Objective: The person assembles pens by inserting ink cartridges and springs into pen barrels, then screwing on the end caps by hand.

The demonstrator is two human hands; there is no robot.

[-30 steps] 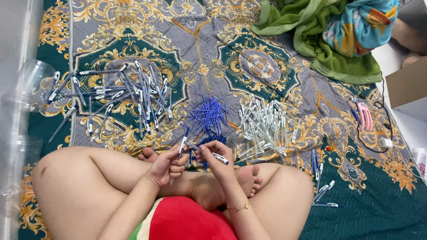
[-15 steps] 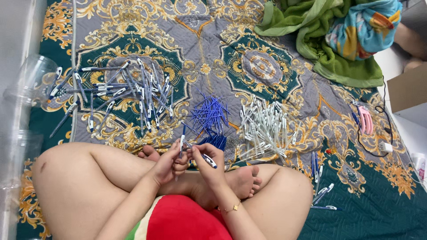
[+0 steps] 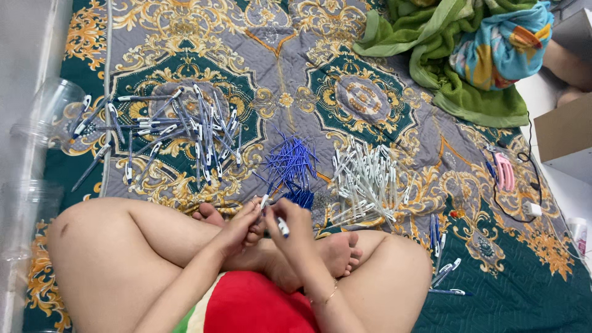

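I sit cross-legged on a patterned quilt (image 3: 370, 98). My left hand (image 3: 242, 227) pinches a thin white pen barrel (image 3: 264, 201), tip pointing up. My right hand (image 3: 291, 222) grips a short white pen part with a blue end (image 3: 282, 227) right beside it, the two hands almost touching over my feet. Just ahead of the hands lies a heap of blue refills (image 3: 291, 161). To its right is a pile of white pen barrels (image 3: 369, 180). Farther left spreads a pile of assembled blue-and-white pens (image 3: 172, 129).
Clear plastic jars (image 3: 50, 111) lie at the left edge. A green blanket and colourful cloth (image 3: 468, 55) sit at the far right, with a cardboard box (image 3: 564, 132), a pink comb (image 3: 504, 171), and a cable with a white charger (image 3: 531, 208). A few pens (image 3: 445, 271) lie by my right knee.
My hands have drawn closer together; the right hand's pen part has shifted toward the barrel in the left hand. The view has tilted slightly.
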